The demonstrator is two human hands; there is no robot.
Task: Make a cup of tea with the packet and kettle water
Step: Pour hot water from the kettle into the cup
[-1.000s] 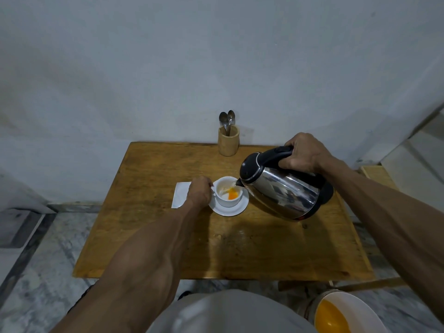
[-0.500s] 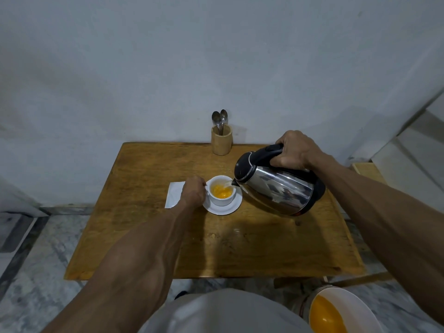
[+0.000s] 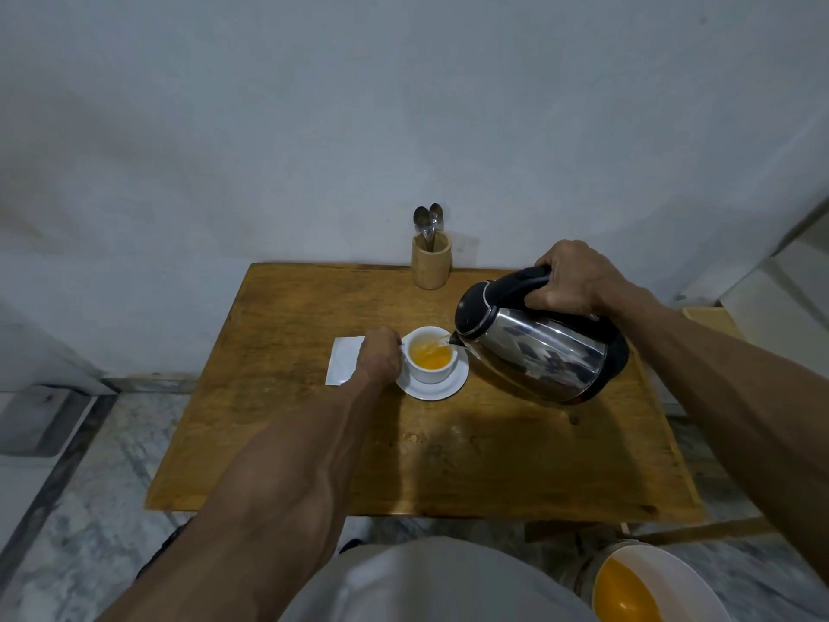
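Observation:
A white cup (image 3: 431,373) stands on a white saucer (image 3: 451,388) near the middle of the wooden table (image 3: 287,424). Orange liquid fills much of the cup. My left hand (image 3: 379,356) grips the cup at its left side. My right hand (image 3: 569,280) holds the black handle of a steel kettle (image 3: 538,347), which is tilted left with its spout over the cup's rim. A thin stream of water runs into the cup. A white packet (image 3: 343,360) lies flat left of the cup, partly hidden by my left hand.
A wooden holder (image 3: 431,261) with two spoons (image 3: 428,222) stands at the table's back edge against the wall. A white bucket (image 3: 646,585) with orange liquid sits on the marble floor at the lower right. A pale step rises at the far right.
The orange liquid in the cup has risen as the kettle keeps pouring. The kettle is tilted a little more. My left hand stays on the cup.

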